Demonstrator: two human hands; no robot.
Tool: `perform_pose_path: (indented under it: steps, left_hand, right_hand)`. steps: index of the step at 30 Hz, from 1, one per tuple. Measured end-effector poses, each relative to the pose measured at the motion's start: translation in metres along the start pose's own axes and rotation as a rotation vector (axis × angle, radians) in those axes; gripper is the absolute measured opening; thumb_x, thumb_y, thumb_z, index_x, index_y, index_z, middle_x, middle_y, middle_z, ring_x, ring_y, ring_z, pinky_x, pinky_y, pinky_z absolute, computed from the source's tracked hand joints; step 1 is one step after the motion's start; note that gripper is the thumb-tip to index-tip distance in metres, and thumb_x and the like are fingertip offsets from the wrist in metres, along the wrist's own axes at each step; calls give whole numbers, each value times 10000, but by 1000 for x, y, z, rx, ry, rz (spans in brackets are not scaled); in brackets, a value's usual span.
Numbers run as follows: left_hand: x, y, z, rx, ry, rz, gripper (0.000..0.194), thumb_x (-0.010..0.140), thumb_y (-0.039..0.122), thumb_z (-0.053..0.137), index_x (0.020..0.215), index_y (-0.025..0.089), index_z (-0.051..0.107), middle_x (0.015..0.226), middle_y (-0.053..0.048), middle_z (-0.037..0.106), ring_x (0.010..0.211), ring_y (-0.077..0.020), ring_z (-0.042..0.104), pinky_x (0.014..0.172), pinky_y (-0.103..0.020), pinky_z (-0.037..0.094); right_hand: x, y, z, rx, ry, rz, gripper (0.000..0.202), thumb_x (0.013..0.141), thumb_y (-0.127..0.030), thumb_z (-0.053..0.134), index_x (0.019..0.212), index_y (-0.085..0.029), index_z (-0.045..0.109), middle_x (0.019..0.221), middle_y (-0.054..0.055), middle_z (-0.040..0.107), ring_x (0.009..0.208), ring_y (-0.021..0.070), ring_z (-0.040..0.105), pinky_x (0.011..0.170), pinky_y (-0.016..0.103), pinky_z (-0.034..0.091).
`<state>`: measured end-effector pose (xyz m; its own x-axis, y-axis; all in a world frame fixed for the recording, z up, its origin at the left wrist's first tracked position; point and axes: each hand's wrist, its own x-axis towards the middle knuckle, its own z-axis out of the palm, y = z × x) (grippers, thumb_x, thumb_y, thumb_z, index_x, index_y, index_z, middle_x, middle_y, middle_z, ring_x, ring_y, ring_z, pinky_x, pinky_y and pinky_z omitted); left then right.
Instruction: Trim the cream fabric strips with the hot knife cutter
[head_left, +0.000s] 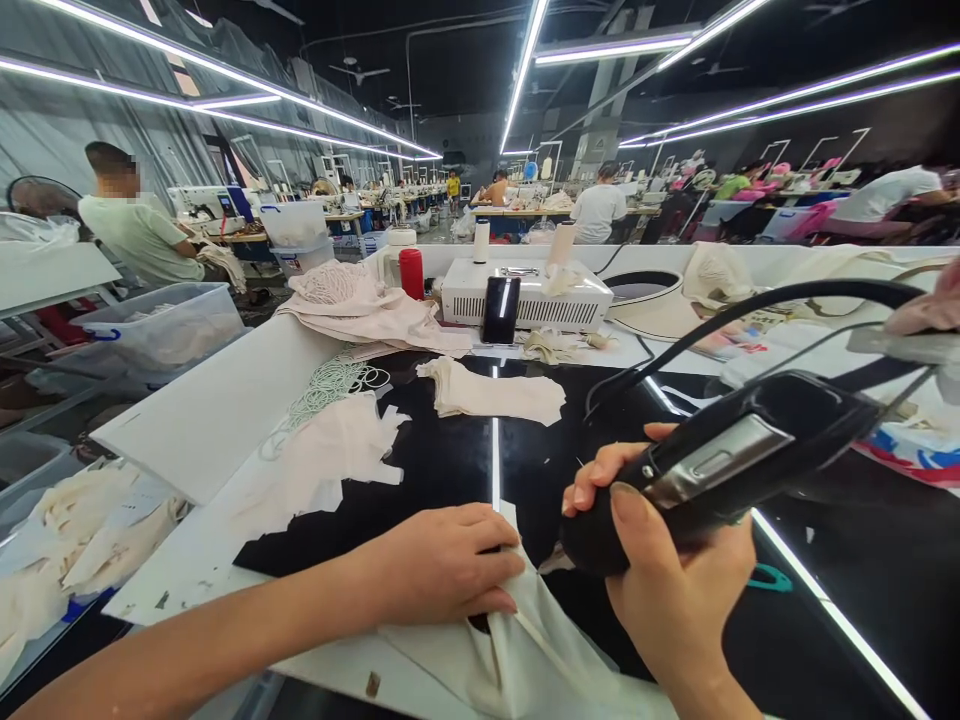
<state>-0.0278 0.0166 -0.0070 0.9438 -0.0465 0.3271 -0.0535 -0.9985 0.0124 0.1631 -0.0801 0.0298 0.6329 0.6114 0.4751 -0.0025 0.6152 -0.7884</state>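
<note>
A black handheld device (720, 450) with a silver panel and cables at its rear is gripped by my right hand (675, 580), tilted above the dark glossy tabletop (435, 480). My left hand (457, 565) rests on cream fabric (547, 640) near the table's front edge, its fingers curled down on the cloth. What lies under those fingertips is hidden. Beyond my hands lies a stack of cream fabric pieces (495, 392). More pale cut pieces (330, 460) lie to the left, beside a tangle of light green cord (337, 385).
At the back stand a white vented box (525, 295), a phone (500, 310) and a red container (411, 273). A teal object (769, 578) lies right of my right hand. Plastic bins (172, 330) stand at left. A person (135, 225) sits beyond them.
</note>
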Motion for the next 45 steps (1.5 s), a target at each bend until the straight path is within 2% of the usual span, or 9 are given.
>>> perform_pose_path:
  steps: [3, 9, 16, 23, 30, 34, 38, 40, 45]
  left_hand:
    - [-7, -2, 2, -39, 9, -27, 408, 1235, 465, 447, 1242, 156, 714, 1311, -125, 744, 1172, -228, 731, 1043, -331, 621]
    - [-11, -2, 8, -70, 77, -38, 397, 1233, 468, 441, 1269, 173, 705, 1305, -114, 741, 1177, -242, 738, 997, -347, 643]
    - [-10, -1, 12, -80, 102, -36, 386, 1234, 455, 445, 1262, 169, 702, 1307, -114, 743, 1175, -239, 739, 1010, -342, 634]
    - [-10, 0, 13, -101, 65, -72, 379, 1229, 464, 468, 1299, 181, 710, 1338, -121, 744, 1228, -237, 732, 1077, -327, 612]
    - [-10, 1, 16, -101, 76, -86, 363, 1223, 477, 492, 1269, 194, 715, 1331, -103, 751, 1201, -230, 736, 1056, -324, 613]
    - [-11, 0, 15, -142, 85, -119, 319, 1215, 435, 526, 1273, 196, 729, 1316, -101, 755, 1167, -227, 746, 1032, -319, 620]
    - [-12, -2, 10, -233, 93, -188, 251, 1196, 369, 578, 1265, 205, 754, 1306, -93, 750, 1137, -214, 740, 1015, -302, 613]
    - [-10, -3, 8, -256, 96, -234, 226, 1189, 331, 593, 1278, 206, 759, 1261, -80, 753, 1107, -208, 733, 994, -300, 607]
    - [3, -7, 6, -132, 2, -348, 173, 1117, 303, 731, 1254, 205, 769, 1146, -53, 744, 1022, -219, 702, 908, -324, 606]
  right_hand:
    - [0, 0, -2, -4, -1, -9, 430, 923, -307, 914, 1264, -302, 650, 863, -45, 722, 649, 177, 686, 612, 332, 626]
    - [4, 0, 3, 1, 6, -6, 431, 910, -317, 924, 1252, -293, 663, 848, -47, 725, 649, 176, 682, 628, 338, 631]
    - [9, 6, 14, 22, 34, -4, 448, 895, -340, 942, 1234, -289, 653, 838, -54, 726, 644, 167, 672, 640, 329, 620]
    - [11, 6, 17, 1, 43, 16, 412, 904, -325, 922, 1213, -286, 651, 844, -51, 715, 655, 165, 666, 635, 331, 624]
    - [11, 13, 19, 8, 41, 16, 404, 910, -323, 920, 1207, -286, 648, 849, -49, 721, 628, 154, 673, 600, 308, 618]
    - [11, 13, 15, 4, 6, 8, 343, 935, -336, 904, 1163, -284, 652, 862, -46, 717, 632, 149, 679, 604, 308, 625]
    - [18, 12, 3, -68, 5, -15, 427, 915, -389, 935, 1219, -280, 655, 865, -45, 728, 637, 154, 686, 614, 310, 619]
    - [25, 12, -3, -121, -4, -41, 413, 911, -416, 937, 1169, -274, 647, 876, -44, 740, 639, 159, 689, 626, 322, 613]
    - [51, 14, -6, -270, -12, -90, 462, 863, -542, 948, 1036, -268, 620, 866, -37, 749, 689, 193, 710, 712, 364, 605]
